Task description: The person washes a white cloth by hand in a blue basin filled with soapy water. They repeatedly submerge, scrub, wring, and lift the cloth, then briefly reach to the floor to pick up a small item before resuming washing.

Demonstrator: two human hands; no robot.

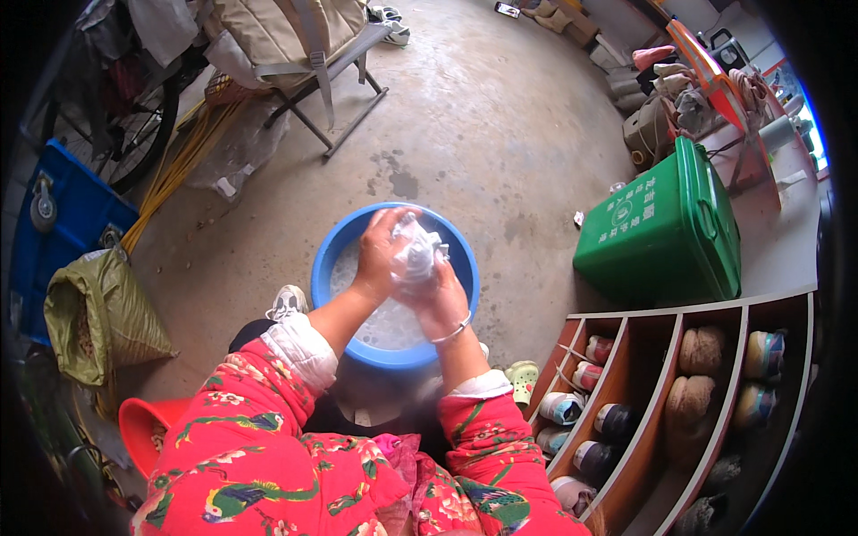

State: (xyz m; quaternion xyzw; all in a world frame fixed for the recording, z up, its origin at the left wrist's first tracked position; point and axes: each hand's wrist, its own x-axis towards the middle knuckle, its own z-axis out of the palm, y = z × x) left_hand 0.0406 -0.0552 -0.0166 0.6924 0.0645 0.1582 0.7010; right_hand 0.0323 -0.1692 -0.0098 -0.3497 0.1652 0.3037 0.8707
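Note:
A wad of wet white cloth [419, 253] is squeezed between my two hands over a round blue plastic basin [322, 264]. My left hand [379, 251] presses the cloth from the left side. From the lower right, my right hand [439, 295] cups it, with a silver bangle [453, 331] at the wrist. Cloudy, sudsy water [389, 325] lies in the basin below. The basin stands on the floor between my feet. My fingers partly hide the cloth.
At right are a green lidded bin [643, 234] and a shoe rack [633, 402] holding several shoes. A woven sack [127, 321], a red bucket [137, 429] and a blue wheeled platform [74, 221] sit at left. A folding chair [342, 57] stands ahead on the concrete floor [482, 120].

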